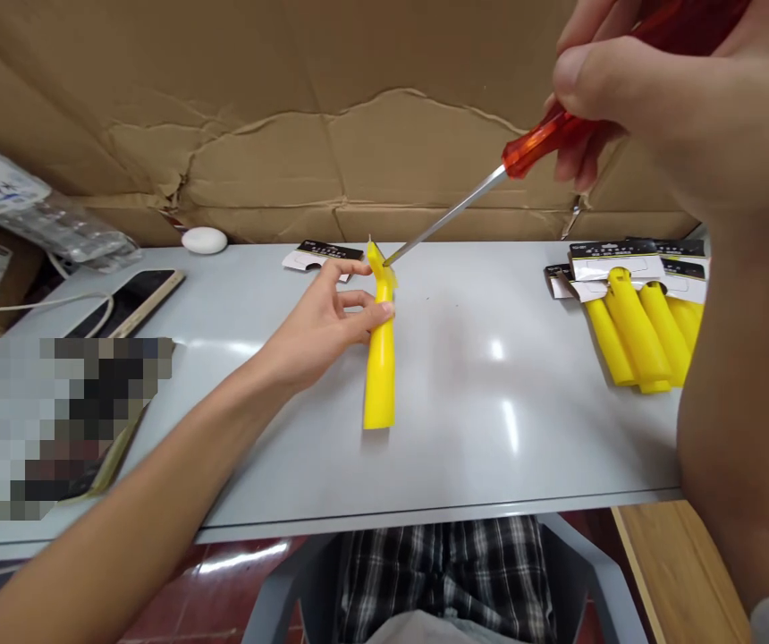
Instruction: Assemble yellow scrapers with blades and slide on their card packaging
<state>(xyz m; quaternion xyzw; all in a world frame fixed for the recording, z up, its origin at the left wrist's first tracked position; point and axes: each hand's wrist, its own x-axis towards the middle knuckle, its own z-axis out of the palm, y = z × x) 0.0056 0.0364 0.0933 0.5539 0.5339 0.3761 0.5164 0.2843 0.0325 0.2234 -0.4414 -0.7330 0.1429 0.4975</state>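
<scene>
Bright light, white glare on tabletop (465,447), edges bowed.

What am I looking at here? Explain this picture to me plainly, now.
There is no machine here: this is one view from a camera worn on a person's head, looking down at their own hands. The right hand grips a red-handled screwdriver, its tip at the top of a yellow plastic piece. The left hand touches that piece with its fingers. On the grey table also lie a phone and, at the right, more yellow pieces on card backings.
</scene>
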